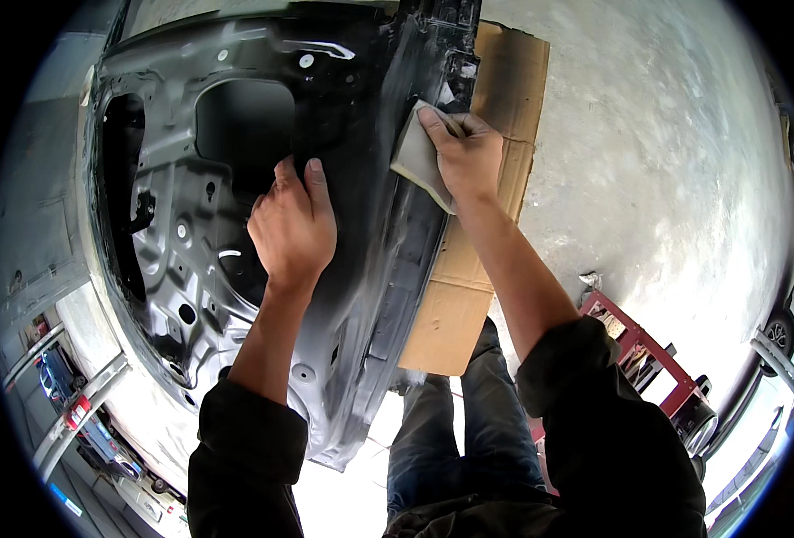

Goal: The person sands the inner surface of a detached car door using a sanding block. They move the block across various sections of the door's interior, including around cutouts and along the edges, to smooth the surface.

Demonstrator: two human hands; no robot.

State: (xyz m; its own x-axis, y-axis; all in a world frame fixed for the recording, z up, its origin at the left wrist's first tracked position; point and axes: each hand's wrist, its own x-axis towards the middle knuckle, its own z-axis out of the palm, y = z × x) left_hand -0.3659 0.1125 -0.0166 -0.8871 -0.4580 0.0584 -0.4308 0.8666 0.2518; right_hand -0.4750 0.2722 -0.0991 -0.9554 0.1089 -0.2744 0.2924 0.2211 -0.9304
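Pressing sanding pad [419, 154] flat, right hand [465, 154] fingers [440, 128] extended.

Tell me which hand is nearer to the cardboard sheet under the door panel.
Right. The right hand presses a grey sanding pad on the door panel edge, beside the cardboard sheet. The left hand rests flat further inward on the panel.

Cardboard sheet [495, 134] on concrete floor [666, 161], red cart [648, 354].
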